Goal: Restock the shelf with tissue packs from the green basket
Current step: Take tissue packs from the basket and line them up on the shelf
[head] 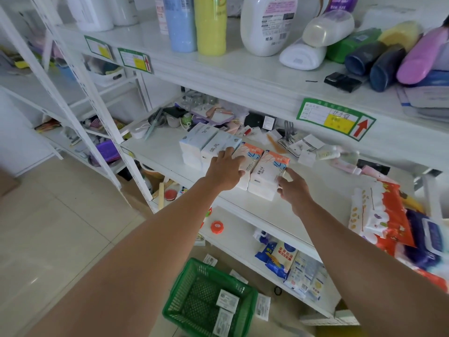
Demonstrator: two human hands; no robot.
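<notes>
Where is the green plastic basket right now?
The green plastic basket sits on the floor at the bottom centre of the head view, below the arms, in front of the white shelf's lowest tier.

- Both arms are bare and reach forward and up, away from the camera, nearly straight at the elbow.
- The left hand lies palm down, back toward the camera, fingers stretched forward and spread slightly (the fingertips are hard to make out).
- The right hand sits lower and nearer, wrist turned inward, fingers loosely curled, forefinger and thumb pointing left.
- The 2 hands are apart, not touching.
</notes>
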